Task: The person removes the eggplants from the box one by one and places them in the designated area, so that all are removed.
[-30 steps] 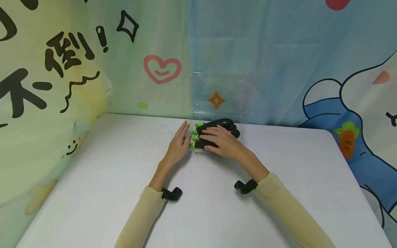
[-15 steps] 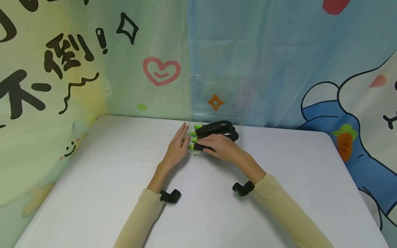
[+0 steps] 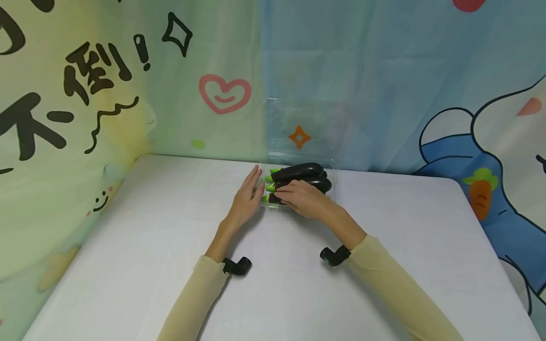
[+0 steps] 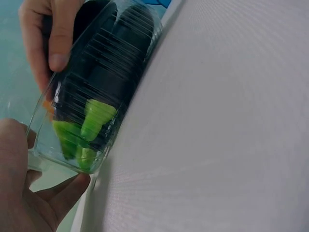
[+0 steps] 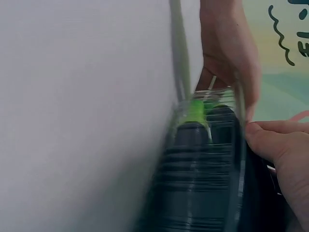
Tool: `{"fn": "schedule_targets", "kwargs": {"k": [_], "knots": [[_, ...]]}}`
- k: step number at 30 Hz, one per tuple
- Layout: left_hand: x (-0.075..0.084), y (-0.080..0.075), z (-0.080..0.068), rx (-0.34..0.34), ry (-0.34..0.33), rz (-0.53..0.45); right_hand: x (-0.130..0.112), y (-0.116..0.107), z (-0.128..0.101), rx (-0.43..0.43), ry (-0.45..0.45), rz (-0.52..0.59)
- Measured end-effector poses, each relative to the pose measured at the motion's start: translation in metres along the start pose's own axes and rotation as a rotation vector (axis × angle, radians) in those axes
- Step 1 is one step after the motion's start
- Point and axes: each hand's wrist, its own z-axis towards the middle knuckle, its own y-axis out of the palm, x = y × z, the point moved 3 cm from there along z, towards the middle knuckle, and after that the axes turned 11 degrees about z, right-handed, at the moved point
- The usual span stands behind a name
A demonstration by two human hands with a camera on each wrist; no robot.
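Several dark eggplants [image 3: 298, 171] with bright green stems lie side by side in a clear plastic clamshell box [image 4: 42, 152] at the table's back edge. My left hand [image 3: 246, 201] rests along the box's left end, fingers straight; in the left wrist view its fingers touch the box's end wall. From the front, my right hand [image 3: 309, 199] reaches over the box wall with fingers bent down onto a front eggplant [image 3: 275, 199], covering most of it. The right wrist view shows the right thumb and fingers [image 5: 277, 140] close together over the box's edge, partly hiding the eggplant.
The box's clear lid [image 3: 300, 113] stands raised behind the eggplants, against the printed curtain [image 3: 384, 94]. A white cloth covers the table [image 3: 281, 284]. Black wrist cameras [image 3: 237, 266] are strapped to both wrists.
The right hand has drawn toward the front of the box, its spread fingers now gathered and bent. More of the back and middle eggplants shows. The left hand has stayed at the box's end.
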Motion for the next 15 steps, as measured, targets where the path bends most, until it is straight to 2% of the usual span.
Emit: {"fn": "schedule_targets", "kwargs": {"k": [5,11,15], "knots": [[0.0,0.0,0.001,0.008,-0.001,0.005,0.0,-0.011,0.0,0.041,-0.018,0.028],[0.0,0.0,0.002,0.004,-0.002,-0.005,0.006,-0.027,-0.004,0.069,0.037,0.11],[-0.001,0.001,0.001,-0.002,-0.006,-0.002,0.011,-0.035,-0.006,0.121,0.044,0.104]]}}
